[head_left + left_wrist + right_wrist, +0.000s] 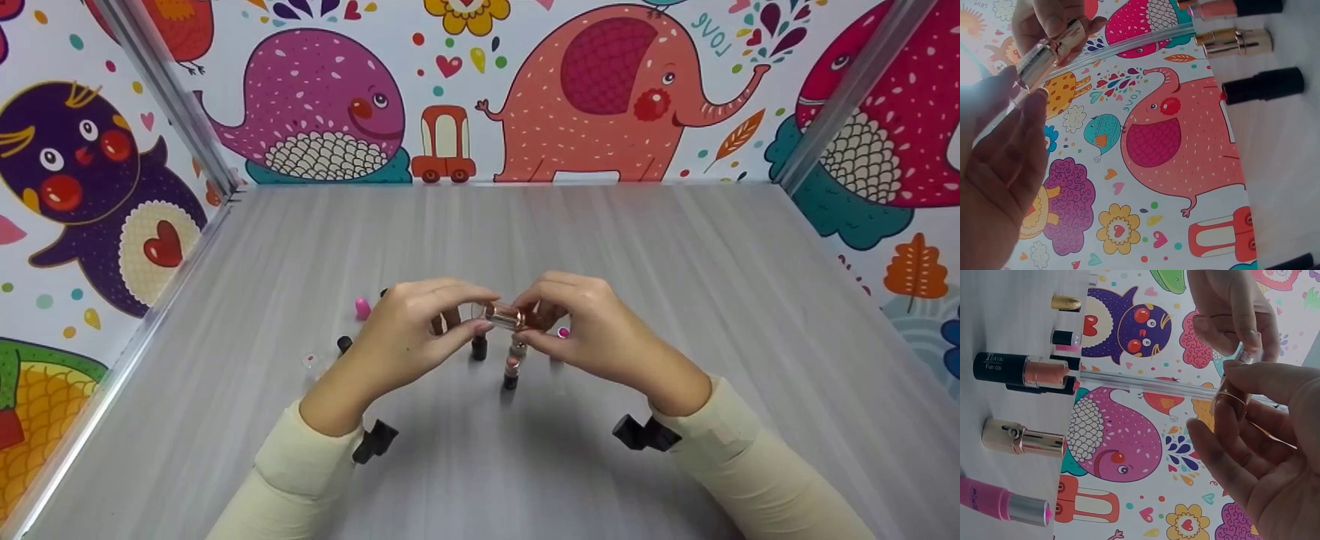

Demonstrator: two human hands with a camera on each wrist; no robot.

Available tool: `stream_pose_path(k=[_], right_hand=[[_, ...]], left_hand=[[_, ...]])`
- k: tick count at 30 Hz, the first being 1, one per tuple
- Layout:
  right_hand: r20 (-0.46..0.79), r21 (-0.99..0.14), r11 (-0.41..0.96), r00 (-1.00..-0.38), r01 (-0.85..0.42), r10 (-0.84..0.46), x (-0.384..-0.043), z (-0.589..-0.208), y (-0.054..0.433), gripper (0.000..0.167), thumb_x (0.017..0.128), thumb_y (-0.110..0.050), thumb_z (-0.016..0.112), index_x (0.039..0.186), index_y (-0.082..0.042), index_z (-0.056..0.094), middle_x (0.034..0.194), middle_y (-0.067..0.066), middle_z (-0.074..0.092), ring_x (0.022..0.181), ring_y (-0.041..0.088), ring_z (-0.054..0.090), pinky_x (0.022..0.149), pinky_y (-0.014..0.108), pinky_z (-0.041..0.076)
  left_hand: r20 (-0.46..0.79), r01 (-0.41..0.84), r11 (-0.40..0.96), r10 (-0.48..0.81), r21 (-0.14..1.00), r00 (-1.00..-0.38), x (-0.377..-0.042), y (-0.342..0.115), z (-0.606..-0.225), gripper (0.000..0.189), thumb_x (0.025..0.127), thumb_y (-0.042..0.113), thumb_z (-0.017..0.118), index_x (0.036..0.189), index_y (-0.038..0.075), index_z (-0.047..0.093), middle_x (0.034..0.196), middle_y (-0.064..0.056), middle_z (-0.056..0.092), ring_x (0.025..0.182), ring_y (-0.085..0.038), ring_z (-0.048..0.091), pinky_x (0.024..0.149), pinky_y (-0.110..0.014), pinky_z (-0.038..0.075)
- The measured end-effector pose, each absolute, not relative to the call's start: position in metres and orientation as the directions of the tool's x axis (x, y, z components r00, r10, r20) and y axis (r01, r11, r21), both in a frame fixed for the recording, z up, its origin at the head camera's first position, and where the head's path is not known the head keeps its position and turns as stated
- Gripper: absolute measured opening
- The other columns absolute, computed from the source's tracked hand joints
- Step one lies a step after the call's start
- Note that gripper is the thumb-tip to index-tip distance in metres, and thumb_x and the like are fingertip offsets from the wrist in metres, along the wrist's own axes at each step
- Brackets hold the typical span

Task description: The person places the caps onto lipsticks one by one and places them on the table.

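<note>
— From the head, where is the lipstick tube (504,316)?
— Above the table (480,465); left hand (415,330) and right hand (592,319) pinch opposite ends.
— Left wrist?
— Shiny, so maybe slippery; better grip the golden end (1072,35).
— Right wrist?
— Probably light, stiff.

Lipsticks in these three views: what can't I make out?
Held gold lipstick tube, head view: ends partly covered by the left hand and right hand; any lettering too small to read.
Pink lipstick, right wrist view: lower end cut off by the left edge.
Dark cylinder, left wrist view: partly cut off by the bottom edge.
</note>
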State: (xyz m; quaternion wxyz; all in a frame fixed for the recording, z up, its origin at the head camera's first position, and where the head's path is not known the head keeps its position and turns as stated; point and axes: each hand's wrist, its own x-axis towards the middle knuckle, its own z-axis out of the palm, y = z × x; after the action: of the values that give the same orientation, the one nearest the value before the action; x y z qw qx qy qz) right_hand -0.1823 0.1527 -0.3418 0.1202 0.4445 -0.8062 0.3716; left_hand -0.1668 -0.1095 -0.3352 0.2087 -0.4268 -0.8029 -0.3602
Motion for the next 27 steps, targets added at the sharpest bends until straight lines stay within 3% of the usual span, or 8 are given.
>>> stream_pose_path(k=[7, 14, 19, 23, 27], right_hand=[[0.452, -0.524, 0.385, -0.631, -0.760, -0.630, -0.185, -0.342, 0.154, 0.027, 0.091, -0.008, 0.086, 0.116, -0.010, 0.075, 0.106, -0.001, 0.074, 0.087, 0.011, 0.072, 0.075, 0.032, 0.064], [0.379, -0.499, 0.543, -0.734, -0.675, -0.564, -0.195, -0.336, 0.165, 0.034, 0.094, -0.018, 0.085, 0.125, -0.012, 0.075, 0.115, 0.000, 0.073, 0.099, 0.015, 0.071, 0.079, 0.036, 0.064], [0.305, -0.460, 0.659, -0.803, -0.595, -0.512, -0.201, -0.334, 0.174, 0.043, 0.095, -0.027, 0.084, 0.135, -0.015, 0.072, 0.132, 0.002, 0.069, 0.095, 0.017, 0.068, 0.081, 0.037, 0.062], [0.229, -0.466, 0.717, -0.854, -0.518, -0.468, -0.207, -0.335, 0.182, 0.052, 0.098, -0.031, 0.081, 0.145, -0.016, 0.065, 0.150, 0.005, 0.058, 0.118, 0.025, 0.067, 0.098, 0.048, 0.060], [0.173, -0.419, 0.783, -0.887, -0.460, -0.428, -0.216, -0.338, 0.191, 0.065, 0.099, -0.038, 0.078, 0.156, -0.017, 0.054, 0.163, 0.010, 0.044, 0.148, 0.034, 0.045, 0.115, 0.063, 0.043]], left_hand=[[0.647, 0.800, 0.409, 0.474, 0.439, -0.597, -0.166, -0.112, -0.332, 0.024, 0.095, 0.013, 0.083, 0.118, 0.006, 0.079, 0.108, -0.003, 0.080, 0.068, -0.010, 0.066, 0.060, -0.031, 0.060], [0.715, 0.796, 0.499, 0.411, 0.343, -0.565, -0.171, -0.134, -0.322, 0.021, 0.094, 0.008, 0.083, 0.114, 0.006, 0.080, 0.107, -0.004, 0.079, 0.067, -0.010, 0.067, 0.059, -0.026, 0.059], [0.729, 0.768, 0.545, 0.367, 0.336, -0.578, -0.176, -0.150, -0.317, 0.023, 0.094, 0.007, 0.082, 0.117, 0.007, 0.081, 0.109, -0.003, 0.079, 0.070, -0.011, 0.069, 0.060, -0.029, 0.059], [0.723, 0.716, 0.607, 0.316, 0.345, -0.615, -0.181, -0.161, -0.317, 0.024, 0.094, 0.007, 0.082, 0.118, 0.008, 0.081, 0.108, -0.002, 0.079, 0.069, -0.011, 0.067, 0.059, -0.031, 0.058], [0.713, 0.650, 0.676, 0.260, 0.348, -0.651, -0.186, -0.170, -0.318, 0.026, 0.094, 0.010, 0.084, 0.120, 0.008, 0.080, 0.109, -0.002, 0.080, 0.069, -0.012, 0.066, 0.060, -0.027, 0.054]])
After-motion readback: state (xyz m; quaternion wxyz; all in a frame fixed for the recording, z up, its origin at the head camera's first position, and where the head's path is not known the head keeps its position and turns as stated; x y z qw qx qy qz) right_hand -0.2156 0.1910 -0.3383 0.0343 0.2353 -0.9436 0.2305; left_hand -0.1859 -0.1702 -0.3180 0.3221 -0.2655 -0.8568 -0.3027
